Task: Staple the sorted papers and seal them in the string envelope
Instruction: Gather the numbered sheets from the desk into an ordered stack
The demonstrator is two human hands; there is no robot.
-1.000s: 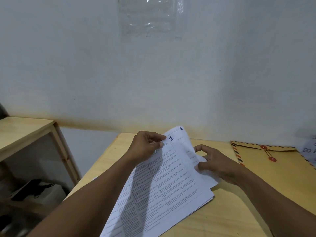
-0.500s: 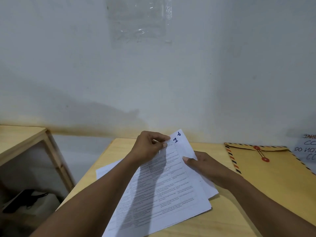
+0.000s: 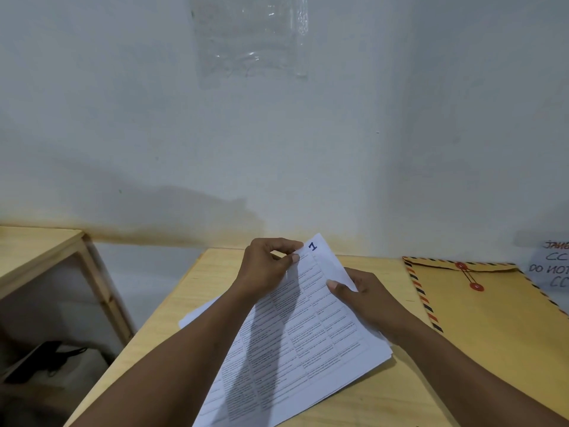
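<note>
A stack of printed white papers lies tilted on the wooden table, its far corner marked "1" in blue ink. My left hand pinches the papers near that far corner. My right hand grips the stack's right edge, thumb on top. One loose sheet pokes out to the left under my left forearm. A brown string envelope with a striped border and two red buttons lies flat to the right, flap shut. No stapler is in view.
A white wall stands right behind the table, with a clear plastic sleeve taped high up. A handwritten paper note sits at the far right. A lower wooden shelf stands to the left, with a dark object beneath it.
My right hand slid from resting on the stack to gripping its right edge. The sheets have been drawn together, hiding the second marked corner. A loose sheet now shows at the left.
</note>
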